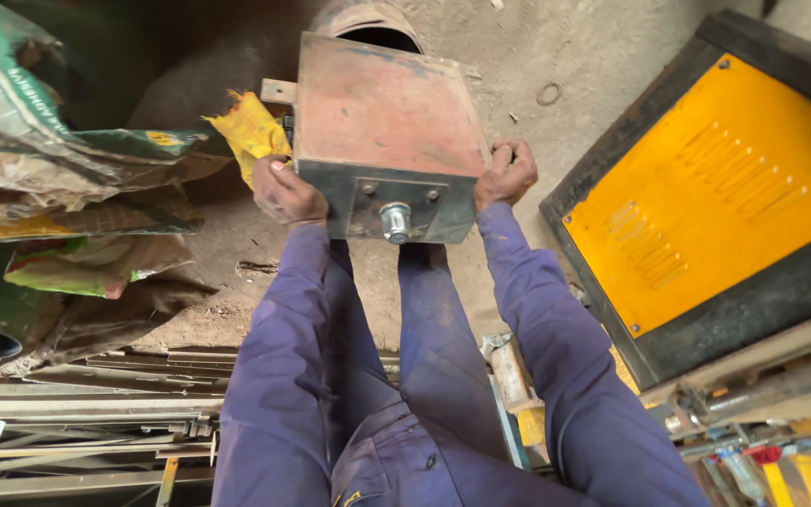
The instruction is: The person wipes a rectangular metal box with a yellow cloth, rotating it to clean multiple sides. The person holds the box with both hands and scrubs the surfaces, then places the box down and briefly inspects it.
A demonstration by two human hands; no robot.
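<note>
A: Head view, looking down. Both hands on a rusty red-topped, dark-sided rectangular steel box (389, 131), held out in front of the body above the dirt floor (556, 56).

B: Fingers?

A: Left hand (283, 192) clamps the box's left lower corner, fingers curled against the side wall, thumb up along the edge. Right hand (506, 174) grips the right edge, fingers clenched over the rim. Both grasping the box, neither released.

B: Anything on the near face?

A: Between the two sets of fingers, a bolted grey plate with a short bright metal shaft stub (395, 222) sticking toward the camera. Small bolt heads around it.

B: Beyond the fingertips?

A: Just past the far end of the box, a rusty round drum opening (368, 26). Touching or apart, cannot tell. Just outside the left fingers, a crumpled yellow cloth or bag (251, 127), next to the box's left side.

B: Further out?

A: Well left of the left hand, a heap of worn green and brown woven sacks (58, 178). Well right of the right hand, a large yellow louvred sheet-metal panel with a black border (706, 197), lying tilted. Below the wrists, blue-purple overall sleeves and legs (424, 376). Under the left elbow, a stack of long grey steel bars and angle sections (86, 413) on the floor. Under the right elbow, mixed scrap, too cluttered to tell apart.
</note>
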